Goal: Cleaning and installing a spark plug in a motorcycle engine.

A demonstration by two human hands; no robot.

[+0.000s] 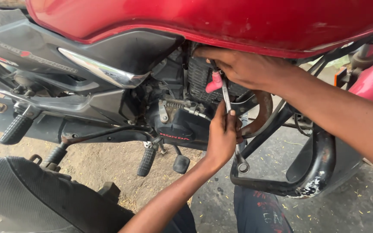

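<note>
Under the red tank's [221,21] lower edge, the left hand [223,136] is clamping a metal wrench [229,108] just below, while the right hand [242,67] is pinching its top beside the tight finned engine [199,77].

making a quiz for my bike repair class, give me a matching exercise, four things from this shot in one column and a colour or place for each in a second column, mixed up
Things
1. fuel tank
2. spanner
3. left hand
4. spark plug cap

Descriptions
A. gripped partway down its metal shaft, ring end hanging low
B. pink, in front of the engine fins
C. red, across the top of the view
D. wrapped around the tool, below the right hand

Pairs: 1-C, 2-A, 3-D, 4-B
</note>
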